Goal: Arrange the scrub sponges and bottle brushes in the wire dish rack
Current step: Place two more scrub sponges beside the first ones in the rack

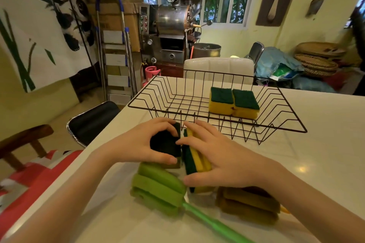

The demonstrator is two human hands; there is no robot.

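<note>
Just hands (177, 150) beside rack (217, 120) edge

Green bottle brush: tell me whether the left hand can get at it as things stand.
Probably yes: the green bottle brush lies uncovered just below the left hand, though that hand is holding a sponge.

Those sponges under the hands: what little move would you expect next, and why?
Probably lifting them into the wire rack. The left hand grips a dark-topped sponge and the right hand grips sponges standing on edge, all on the table just before the rack, where two sponges already sit side by side.
</note>
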